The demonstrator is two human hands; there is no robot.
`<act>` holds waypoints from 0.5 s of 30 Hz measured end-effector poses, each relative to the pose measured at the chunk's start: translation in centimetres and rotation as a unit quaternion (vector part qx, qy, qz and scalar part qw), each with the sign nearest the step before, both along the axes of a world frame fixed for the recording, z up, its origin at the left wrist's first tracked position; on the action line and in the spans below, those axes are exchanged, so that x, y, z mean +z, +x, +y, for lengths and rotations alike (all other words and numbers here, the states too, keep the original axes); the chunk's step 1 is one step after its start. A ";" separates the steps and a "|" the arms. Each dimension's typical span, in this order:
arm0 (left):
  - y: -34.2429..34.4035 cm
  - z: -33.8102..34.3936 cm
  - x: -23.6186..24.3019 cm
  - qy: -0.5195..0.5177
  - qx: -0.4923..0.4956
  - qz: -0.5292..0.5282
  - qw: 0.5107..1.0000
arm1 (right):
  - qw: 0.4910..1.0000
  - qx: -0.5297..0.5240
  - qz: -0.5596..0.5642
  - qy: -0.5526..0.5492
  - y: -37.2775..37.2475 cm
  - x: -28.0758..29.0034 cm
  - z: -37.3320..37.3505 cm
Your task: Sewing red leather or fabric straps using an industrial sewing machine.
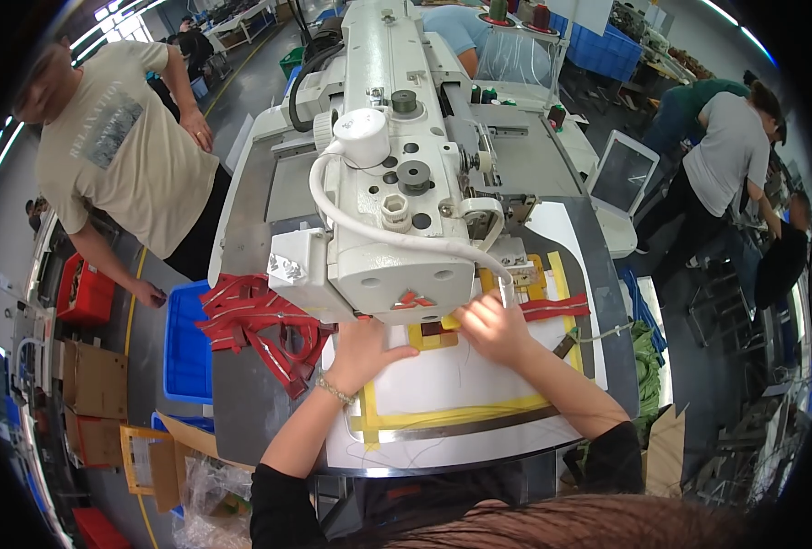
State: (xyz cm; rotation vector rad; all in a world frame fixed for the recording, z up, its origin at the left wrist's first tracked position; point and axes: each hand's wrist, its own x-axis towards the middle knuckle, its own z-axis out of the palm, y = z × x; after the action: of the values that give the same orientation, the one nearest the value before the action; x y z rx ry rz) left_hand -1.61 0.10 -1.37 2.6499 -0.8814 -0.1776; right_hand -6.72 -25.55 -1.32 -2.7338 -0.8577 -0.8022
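Note:
A large white sewing machine head (406, 265) stands over the work plate. Under it, a yellow frame (438, 340) surrounds a small opening with dark red material. My left hand (362, 355) lies left of this frame, thumb stretched out to the right; its other fingers are partly hidden beneath the head, near a bit of red. Close to the needle area, my right hand (495, 329) has its fingers curled together at the frame's right side; what they pinch is hidden. A red zipper strip (555, 307) runs out to the right past that hand.
Red zipper strips (273, 329) lie heaped on the table's left. A white plate edged with yellow tape (461, 416) spreads below my hands. A blue bin (186, 343) stands left, green material (646, 371) right. A person (127, 156) stands at the left; others work at the right.

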 end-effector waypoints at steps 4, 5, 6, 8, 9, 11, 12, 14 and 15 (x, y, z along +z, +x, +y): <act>-1.2 0.2 -0.5 -0.031 0.002 -0.110 0.993 | 0.986 -0.123 -0.024 0.107 3.7 0.4 -0.9; -1.3 0.0 -0.6 -0.034 0.001 -0.111 0.993 | 0.986 -0.124 -0.025 0.104 3.9 0.2 -1.3; -1.4 0.1 -0.7 -0.042 0.000 -0.154 0.987 | 0.984 -0.152 0.006 0.095 4.2 0.3 -1.1; -1.6 0.2 -0.6 -0.051 0.000 -0.198 0.979 | 0.979 -0.179 0.037 0.084 3.9 0.5 -1.2; -1.7 0.4 -0.3 -0.047 0.003 -0.181 0.982 | 0.984 -0.160 0.039 0.067 3.0 0.7 -1.2; -1.7 0.6 -0.1 -0.045 0.006 -0.164 0.985 | 0.988 -0.142 0.040 0.047 1.1 1.1 -0.8; -1.6 0.7 0.0 -0.072 -0.001 -0.144 0.987 | 0.987 -0.132 0.093 0.020 0.0 1.2 -0.4; -1.5 0.9 0.1 -0.098 -0.006 -0.125 0.987 | 0.982 -0.121 0.145 -0.008 -1.3 1.0 0.2; -1.3 0.8 0.1 -0.117 -0.017 -0.093 0.989 | 0.986 -0.075 0.148 0.031 -1.6 0.8 0.5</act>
State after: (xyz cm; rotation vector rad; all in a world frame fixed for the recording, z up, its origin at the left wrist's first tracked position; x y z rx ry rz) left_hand -2.92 0.88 -1.23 2.4607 -0.9416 0.1608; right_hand -8.29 -25.06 -0.49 -2.7894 -0.5622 -0.4178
